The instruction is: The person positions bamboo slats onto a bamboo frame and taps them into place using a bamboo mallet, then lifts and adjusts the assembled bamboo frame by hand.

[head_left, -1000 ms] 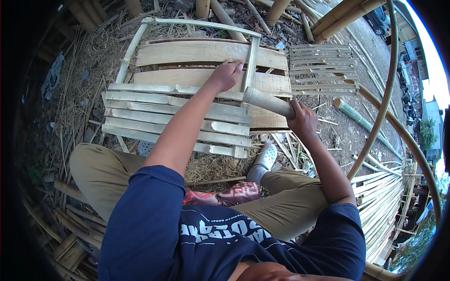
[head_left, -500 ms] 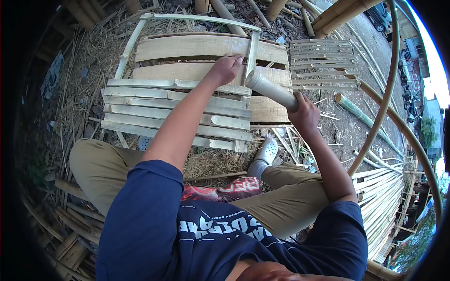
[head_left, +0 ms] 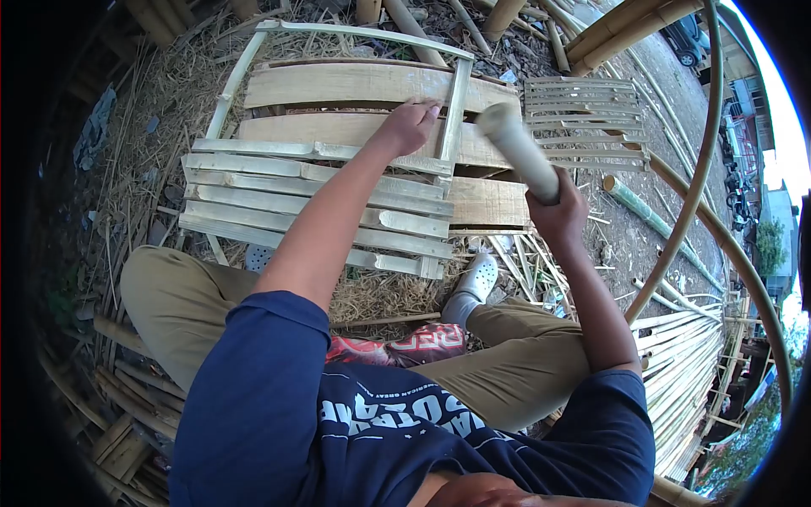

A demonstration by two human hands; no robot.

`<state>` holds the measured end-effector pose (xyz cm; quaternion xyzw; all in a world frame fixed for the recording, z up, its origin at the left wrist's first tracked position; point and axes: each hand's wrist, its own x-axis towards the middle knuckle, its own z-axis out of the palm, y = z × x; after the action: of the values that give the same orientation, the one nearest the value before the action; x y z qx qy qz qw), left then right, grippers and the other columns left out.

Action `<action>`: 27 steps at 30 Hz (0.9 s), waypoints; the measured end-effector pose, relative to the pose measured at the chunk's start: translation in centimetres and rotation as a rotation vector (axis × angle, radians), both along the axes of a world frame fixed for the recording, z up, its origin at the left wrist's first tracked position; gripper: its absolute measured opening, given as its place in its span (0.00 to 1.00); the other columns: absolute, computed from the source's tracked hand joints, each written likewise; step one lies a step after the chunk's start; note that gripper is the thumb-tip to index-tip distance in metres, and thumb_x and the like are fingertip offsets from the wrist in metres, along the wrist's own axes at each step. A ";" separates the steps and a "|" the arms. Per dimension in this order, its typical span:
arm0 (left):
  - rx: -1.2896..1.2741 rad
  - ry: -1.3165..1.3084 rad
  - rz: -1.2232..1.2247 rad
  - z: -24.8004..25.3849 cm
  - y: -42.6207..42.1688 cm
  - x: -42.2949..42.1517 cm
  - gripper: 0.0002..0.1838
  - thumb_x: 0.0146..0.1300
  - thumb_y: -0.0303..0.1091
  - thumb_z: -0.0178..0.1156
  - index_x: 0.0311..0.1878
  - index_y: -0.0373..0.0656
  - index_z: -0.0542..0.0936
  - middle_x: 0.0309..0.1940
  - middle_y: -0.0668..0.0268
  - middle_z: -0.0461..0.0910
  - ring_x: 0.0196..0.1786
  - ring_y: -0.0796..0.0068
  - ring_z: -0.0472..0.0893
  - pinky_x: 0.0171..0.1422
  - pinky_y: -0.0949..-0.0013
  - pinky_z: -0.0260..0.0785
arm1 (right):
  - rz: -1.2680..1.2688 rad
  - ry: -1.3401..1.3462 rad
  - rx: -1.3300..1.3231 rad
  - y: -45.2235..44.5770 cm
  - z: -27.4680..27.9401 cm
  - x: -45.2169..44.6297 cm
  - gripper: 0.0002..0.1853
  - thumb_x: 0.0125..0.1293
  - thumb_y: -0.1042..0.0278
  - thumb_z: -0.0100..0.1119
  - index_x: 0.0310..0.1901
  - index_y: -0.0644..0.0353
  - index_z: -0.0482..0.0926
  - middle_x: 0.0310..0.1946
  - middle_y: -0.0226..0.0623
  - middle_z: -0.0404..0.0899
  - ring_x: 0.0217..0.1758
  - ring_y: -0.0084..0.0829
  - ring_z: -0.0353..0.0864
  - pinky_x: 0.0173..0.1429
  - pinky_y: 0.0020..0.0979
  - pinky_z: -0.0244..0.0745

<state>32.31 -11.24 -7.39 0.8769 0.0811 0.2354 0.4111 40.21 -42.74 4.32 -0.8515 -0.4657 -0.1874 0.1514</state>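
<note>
- In the head view, we see the left hand (head_left: 407,128) with its fingers curled together and the thumb drawn in against them; we cannot tell whether anything is pinched between them.
- We see the right hand (head_left: 561,213) clamped around the lower end of a bamboo club (head_left: 522,156).
- The club slants up and leftward from the right fingers; its far end is blurred and stands to the right of the left fingers, in line with the planks.
- We find the crossbar (head_left: 459,89) of a bamboo frame just right of the left fingertips; we cannot tell whether they touch it.
- The frame's row of slats (head_left: 414,223) lies nearer the body than the left fingers, partly under the left forearm.
- Wide planks (head_left: 338,87) extend beneath the frame, on both sides of the left fingers.
- Beyond the right fingers, we note a second slatted panel (head_left: 591,154); to their right, near them, lies a green bamboo pole (head_left: 650,215).
- Bodyward of the right fingers and to their left, we locate a light shoe (head_left: 482,277) beside straw (head_left: 389,296).
</note>
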 end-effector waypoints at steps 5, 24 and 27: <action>-0.019 0.058 -0.029 1.0 -0.2 -0.3 0.28 0.85 0.46 0.39 0.72 0.37 0.77 0.72 0.51 0.77 0.77 0.48 0.71 0.87 0.54 0.53 | -0.064 -0.122 -0.294 -0.8 -2.4 0.8 0.16 0.60 0.73 0.65 0.51 0.51 0.81 0.35 0.38 0.86 0.38 0.45 0.89 0.39 0.47 0.82; -0.096 0.066 0.014 0.9 -0.2 -0.7 0.27 0.85 0.46 0.41 0.70 0.37 0.79 0.70 0.51 0.79 0.77 0.47 0.72 0.85 0.54 0.57 | -0.104 0.168 0.021 0.1 -0.3 -0.7 0.16 0.59 0.70 0.67 0.50 0.52 0.83 0.35 0.40 0.85 0.40 0.44 0.89 0.45 0.45 0.82; -0.090 0.055 -0.022 1.2 -0.2 -0.5 0.28 0.85 0.47 0.41 0.70 0.38 0.79 0.70 0.51 0.79 0.77 0.46 0.71 0.86 0.54 0.55 | -0.043 -0.111 -0.278 -0.6 -1.9 -0.1 0.16 0.57 0.72 0.69 0.48 0.53 0.82 0.36 0.41 0.86 0.39 0.47 0.89 0.43 0.48 0.81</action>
<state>31.76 -11.41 -6.22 0.8645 0.0934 0.2027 0.4503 40.09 -43.33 2.46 -0.8624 -0.4764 -0.1710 0.0019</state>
